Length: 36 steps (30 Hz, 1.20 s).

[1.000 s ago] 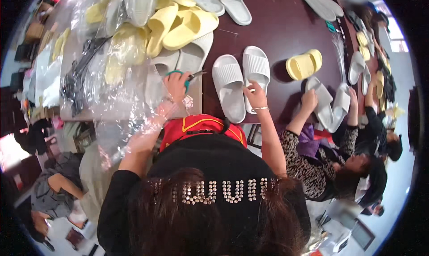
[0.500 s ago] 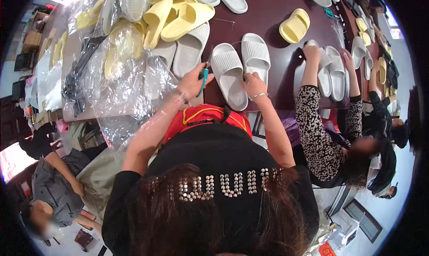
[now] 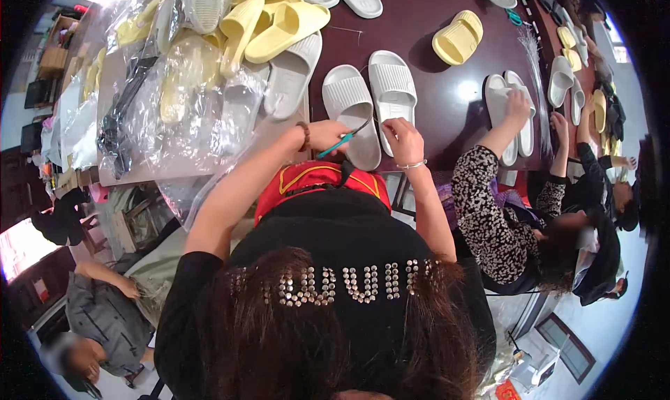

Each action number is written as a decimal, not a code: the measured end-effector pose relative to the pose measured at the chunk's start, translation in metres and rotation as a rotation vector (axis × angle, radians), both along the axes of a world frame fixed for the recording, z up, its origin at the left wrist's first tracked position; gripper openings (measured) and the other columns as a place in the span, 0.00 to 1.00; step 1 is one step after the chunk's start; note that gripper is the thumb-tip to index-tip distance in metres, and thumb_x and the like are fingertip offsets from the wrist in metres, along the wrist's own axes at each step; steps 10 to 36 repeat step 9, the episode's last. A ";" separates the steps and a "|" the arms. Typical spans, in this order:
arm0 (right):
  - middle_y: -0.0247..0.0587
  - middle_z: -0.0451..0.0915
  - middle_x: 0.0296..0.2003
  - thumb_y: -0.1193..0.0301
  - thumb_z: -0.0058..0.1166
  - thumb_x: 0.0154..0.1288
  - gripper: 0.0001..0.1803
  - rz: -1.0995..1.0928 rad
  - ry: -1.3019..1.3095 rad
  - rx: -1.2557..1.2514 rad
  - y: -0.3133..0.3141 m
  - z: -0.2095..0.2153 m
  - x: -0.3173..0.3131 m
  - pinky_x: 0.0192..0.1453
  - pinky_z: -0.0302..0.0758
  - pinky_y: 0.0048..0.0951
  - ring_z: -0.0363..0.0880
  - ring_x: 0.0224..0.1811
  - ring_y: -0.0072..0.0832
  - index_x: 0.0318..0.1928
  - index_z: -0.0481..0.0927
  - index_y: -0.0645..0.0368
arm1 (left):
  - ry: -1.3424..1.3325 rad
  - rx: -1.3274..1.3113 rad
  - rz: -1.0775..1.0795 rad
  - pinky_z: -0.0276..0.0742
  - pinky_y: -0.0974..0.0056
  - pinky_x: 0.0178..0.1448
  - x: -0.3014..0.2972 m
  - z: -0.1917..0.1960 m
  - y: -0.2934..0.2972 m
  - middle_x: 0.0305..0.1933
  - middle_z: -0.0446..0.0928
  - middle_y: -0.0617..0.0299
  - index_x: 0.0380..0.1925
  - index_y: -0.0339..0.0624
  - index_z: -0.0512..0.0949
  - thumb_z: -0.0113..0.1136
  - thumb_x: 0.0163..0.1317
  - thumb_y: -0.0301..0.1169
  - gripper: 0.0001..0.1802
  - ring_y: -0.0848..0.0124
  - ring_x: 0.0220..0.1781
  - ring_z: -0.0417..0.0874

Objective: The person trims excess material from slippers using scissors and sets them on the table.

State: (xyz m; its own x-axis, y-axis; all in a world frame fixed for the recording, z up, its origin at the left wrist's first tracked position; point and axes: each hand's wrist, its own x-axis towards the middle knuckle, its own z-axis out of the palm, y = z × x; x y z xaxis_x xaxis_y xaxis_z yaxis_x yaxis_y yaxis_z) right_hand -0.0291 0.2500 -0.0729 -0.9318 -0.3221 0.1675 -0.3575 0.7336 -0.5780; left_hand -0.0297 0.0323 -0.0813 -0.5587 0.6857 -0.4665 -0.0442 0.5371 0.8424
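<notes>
Two light grey slide sandals lie side by side on the table in front of me, the left slide (image 3: 343, 89) slightly nearer than the right slide (image 3: 391, 86). My left hand (image 3: 322, 133) is closed round teal-handled scissors (image 3: 335, 146). Their dark blade reaches across the left slide toward the gap between the pair. At the near end of the right slide, my right hand (image 3: 406, 143) has its fingertips pinched together. Whatever is between them is too small to make out.
Clear plastic bags (image 3: 202, 100) and heaped yellow slides (image 3: 287, 32) cover the left side. One yellow slide (image 3: 458, 39) lies beyond my pair. At right, a co-worker's hand (image 3: 516, 107) rests over grey slides (image 3: 497, 96), beside a bundle of thin strands (image 3: 536, 62).
My left hand has swung right, bringing the scissors over the left slide. My right hand has left that slide's edge and now pinches near the right slide. The co-worker's hands have shifted.
</notes>
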 end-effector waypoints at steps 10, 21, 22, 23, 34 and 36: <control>0.37 0.77 0.27 0.69 0.56 0.48 0.06 -0.050 -0.081 -0.146 -0.001 -0.015 0.030 0.33 0.72 0.31 0.76 0.29 0.32 0.28 0.77 0.56 | 0.020 0.464 0.518 0.73 0.70 0.31 -0.006 0.024 -0.028 0.24 0.72 0.62 0.50 0.41 0.66 0.56 0.52 0.34 0.24 0.75 0.25 0.75; 0.37 0.77 0.27 0.69 0.56 0.48 0.06 -0.050 -0.081 -0.146 -0.001 -0.015 0.030 0.33 0.72 0.31 0.76 0.29 0.32 0.28 0.77 0.56 | 0.020 0.464 0.518 0.73 0.70 0.31 -0.006 0.024 -0.028 0.24 0.72 0.62 0.50 0.41 0.66 0.56 0.52 0.34 0.24 0.75 0.25 0.75; 0.37 0.77 0.27 0.69 0.56 0.48 0.06 -0.050 -0.081 -0.146 -0.001 -0.015 0.030 0.33 0.72 0.31 0.76 0.29 0.32 0.28 0.77 0.56 | 0.020 0.464 0.518 0.73 0.70 0.31 -0.006 0.024 -0.028 0.24 0.72 0.62 0.50 0.41 0.66 0.56 0.52 0.34 0.24 0.75 0.25 0.75; 0.37 0.77 0.27 0.69 0.56 0.48 0.06 -0.050 -0.081 -0.146 -0.001 -0.015 0.030 0.33 0.72 0.31 0.76 0.29 0.32 0.28 0.77 0.56 | 0.020 0.464 0.518 0.73 0.70 0.31 -0.006 0.024 -0.028 0.24 0.72 0.62 0.50 0.41 0.66 0.56 0.52 0.34 0.24 0.75 0.25 0.75; 0.37 0.77 0.27 0.69 0.56 0.48 0.06 -0.050 -0.081 -0.146 -0.001 -0.015 0.030 0.33 0.72 0.31 0.76 0.29 0.32 0.28 0.77 0.56 | 0.020 0.464 0.518 0.73 0.70 0.31 -0.006 0.024 -0.028 0.24 0.72 0.62 0.50 0.41 0.66 0.56 0.52 0.34 0.24 0.75 0.25 0.75; 0.37 0.77 0.27 0.69 0.56 0.48 0.06 -0.050 -0.081 -0.146 -0.001 -0.015 0.030 0.33 0.72 0.31 0.76 0.29 0.32 0.28 0.77 0.56 | 0.020 0.464 0.518 0.73 0.70 0.31 -0.006 0.024 -0.028 0.24 0.72 0.62 0.50 0.41 0.66 0.56 0.52 0.34 0.24 0.75 0.25 0.75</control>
